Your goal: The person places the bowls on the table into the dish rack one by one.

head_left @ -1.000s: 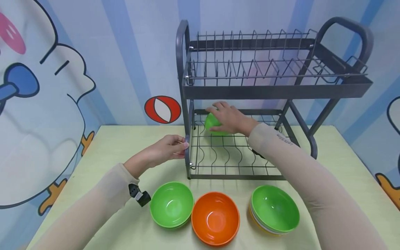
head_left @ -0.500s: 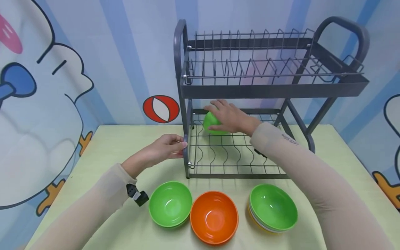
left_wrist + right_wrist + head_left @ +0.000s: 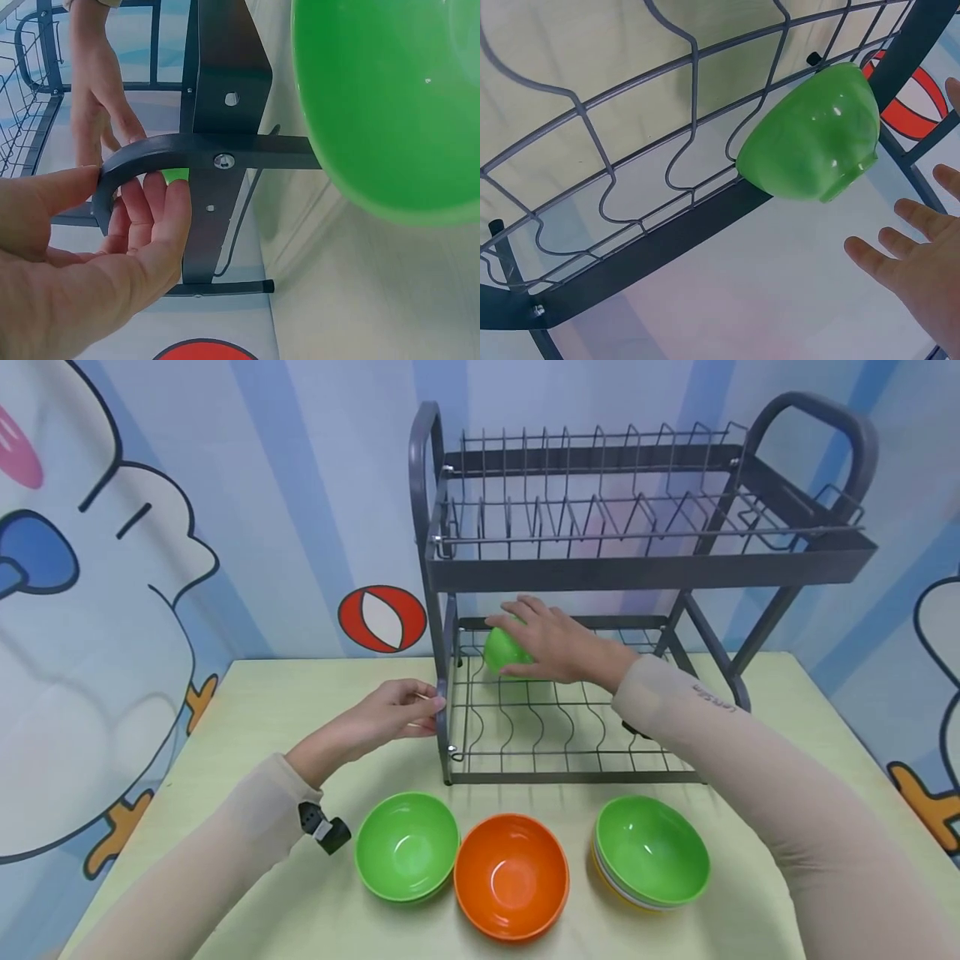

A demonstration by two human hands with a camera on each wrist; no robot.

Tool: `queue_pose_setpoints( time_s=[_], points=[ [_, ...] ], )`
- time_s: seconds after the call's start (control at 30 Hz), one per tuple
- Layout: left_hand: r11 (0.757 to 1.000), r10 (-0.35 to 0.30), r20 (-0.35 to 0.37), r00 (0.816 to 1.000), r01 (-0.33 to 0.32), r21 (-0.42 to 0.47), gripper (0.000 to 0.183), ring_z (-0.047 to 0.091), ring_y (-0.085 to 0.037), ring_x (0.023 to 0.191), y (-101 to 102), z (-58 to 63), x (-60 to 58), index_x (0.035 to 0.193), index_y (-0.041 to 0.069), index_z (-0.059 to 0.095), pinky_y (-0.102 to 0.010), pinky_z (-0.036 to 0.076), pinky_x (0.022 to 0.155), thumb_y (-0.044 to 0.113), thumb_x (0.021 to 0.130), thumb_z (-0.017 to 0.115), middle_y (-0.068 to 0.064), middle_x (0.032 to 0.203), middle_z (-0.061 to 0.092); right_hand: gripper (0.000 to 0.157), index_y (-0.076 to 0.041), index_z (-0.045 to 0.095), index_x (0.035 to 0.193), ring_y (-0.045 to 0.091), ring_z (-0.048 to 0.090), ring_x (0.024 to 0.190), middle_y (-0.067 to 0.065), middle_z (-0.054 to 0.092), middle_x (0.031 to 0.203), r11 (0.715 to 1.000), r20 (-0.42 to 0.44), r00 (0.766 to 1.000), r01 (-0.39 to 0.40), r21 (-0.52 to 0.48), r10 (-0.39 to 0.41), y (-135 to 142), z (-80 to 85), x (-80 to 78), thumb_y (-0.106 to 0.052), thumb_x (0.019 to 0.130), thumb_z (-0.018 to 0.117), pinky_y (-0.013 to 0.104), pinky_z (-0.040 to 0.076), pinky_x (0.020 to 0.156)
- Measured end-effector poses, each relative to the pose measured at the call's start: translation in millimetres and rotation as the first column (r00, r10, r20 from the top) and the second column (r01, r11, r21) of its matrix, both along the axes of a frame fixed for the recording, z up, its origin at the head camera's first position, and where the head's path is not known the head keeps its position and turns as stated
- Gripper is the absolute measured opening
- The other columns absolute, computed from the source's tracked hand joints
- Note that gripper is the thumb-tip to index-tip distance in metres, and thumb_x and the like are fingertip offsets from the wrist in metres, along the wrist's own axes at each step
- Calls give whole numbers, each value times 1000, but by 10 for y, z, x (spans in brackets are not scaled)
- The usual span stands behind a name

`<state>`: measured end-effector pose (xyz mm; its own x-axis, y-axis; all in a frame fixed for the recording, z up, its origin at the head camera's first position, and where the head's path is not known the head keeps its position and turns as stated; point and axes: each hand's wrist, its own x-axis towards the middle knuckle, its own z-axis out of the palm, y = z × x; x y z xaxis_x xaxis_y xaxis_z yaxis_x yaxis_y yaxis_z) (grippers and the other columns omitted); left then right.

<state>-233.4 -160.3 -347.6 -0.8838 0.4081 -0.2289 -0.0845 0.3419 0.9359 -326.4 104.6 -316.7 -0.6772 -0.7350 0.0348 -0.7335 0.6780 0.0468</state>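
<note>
My left hand (image 3: 378,718) grips the left upright of a dark grey two-tier dish rack (image 3: 652,575). In the left wrist view, the thumb and the curled fingers (image 3: 156,199) lie on either side of the rack's curved bar. A green bowl (image 3: 817,139) rests tilted on its side at the back left of the lower wire shelf. Beside it my right hand (image 3: 551,643) has its fingers spread. The right wrist view shows a gap between those fingers (image 3: 877,259) and the bowl. From the head view this hand partly covers the bowl.
In front of the rack stand a green bowl (image 3: 407,847), an orange bowl (image 3: 512,877) and a stack topped by another green bowl (image 3: 652,850). The rack's upper tier of wire slots overhangs the lower shelf. A patterned wall (image 3: 315,527) is behind the table (image 3: 262,710).
The head view has shifted slightly. My right forearm has moved a little to the right, while the tilted bowl stays in place. The left hand keeps its grip on the rack.
</note>
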Motion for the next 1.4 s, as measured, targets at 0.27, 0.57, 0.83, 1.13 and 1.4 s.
queue_pose_setpoints(
  time_s=[0.27, 0.57, 0.83, 1.13, 1.4],
  points=[
    [999, -6, -16, 1000, 6, -33, 40, 63, -26, 97, -52, 14, 10, 130, -13, 46, -45, 51, 98, 17, 105, 54, -22, 110, 62, 76, -12, 34, 153, 43, 25, 143, 23, 30, 156, 999, -31, 999, -32, -1, 32, 37, 44, 109, -50, 95, 63, 63, 36, 108],
    [994, 12, -38, 999, -16, -105, 45, 65, -30, 103, -135, 52, 57, 131, -11, 44, -40, 53, 96, 23, 104, 55, -28, 122, 59, 75, -13, 35, 153, 44, 27, 142, 23, 30, 155, 997, -52, 995, -81, -3, 81, 118, 57, 221, -51, 95, 62, 61, 37, 108],
    [974, -82, -55, 995, 68, -215, 45, 63, -31, 108, -220, 110, 128, 132, -7, 50, -44, 52, 97, 26, 102, 58, -19, 119, 60, 75, -11, 34, 154, 43, 26, 143, 22, 29, 157, 994, -42, 994, -103, 27, 104, 147, 108, 361, -51, 96, 61, 60, 35, 110],
    [933, -204, -91, 975, 165, -319, 37, 62, -28, 105, -308, 88, 212, 126, -2, 57, -42, 53, 94, 19, 97, 67, -13, 114, 60, 75, -9, 33, 154, 41, 24, 144, 21, 28, 157, 990, -15, 991, -136, 33, 136, 213, 170, 505, -48, 96, 63, 62, 34, 110],
    [904, -247, -31, 968, 220, -367, 32, 62, -29, 108, -331, 111, 308, 120, 3, 63, -43, 54, 94, 17, 93, 72, -13, 119, 61, 73, -10, 33, 153, 43, 27, 143, 21, 30, 156, 986, -23, 986, -164, 25, 165, 300, 248, 681, -48, 97, 61, 60, 32, 112]
  ],
)
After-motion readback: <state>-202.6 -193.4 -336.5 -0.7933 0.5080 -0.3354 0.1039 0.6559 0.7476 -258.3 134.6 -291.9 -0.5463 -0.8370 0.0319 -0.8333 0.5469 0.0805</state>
